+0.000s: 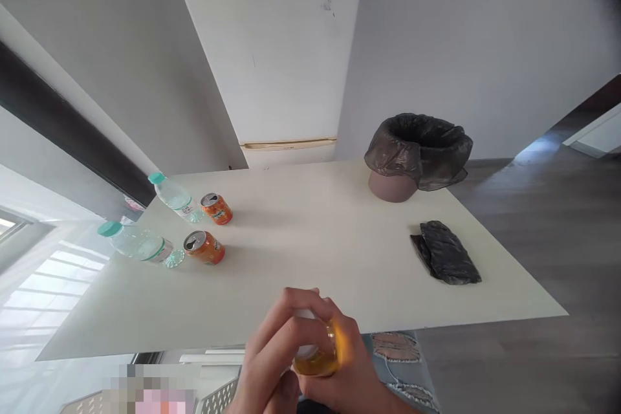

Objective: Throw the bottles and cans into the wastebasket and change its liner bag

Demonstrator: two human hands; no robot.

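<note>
Both of my hands are wrapped round a small bottle of yellow-orange liquid [324,357] at the near edge of the white table [310,252]. My left hand [276,352] curls over its white top. My right hand [347,369] grips the body from the right and below. Most of the bottle is hidden by my fingers. On the table's left side stand two clear water bottles with teal caps [173,196] [136,242] and two orange drink cans [216,208] [204,248].
A brown bin lined with a black bag [417,158] stands at the table's far right. A folded black bag [445,252] lies near the right edge. A white fridge [272,45] stands behind the table. Wooden floor lies to the right.
</note>
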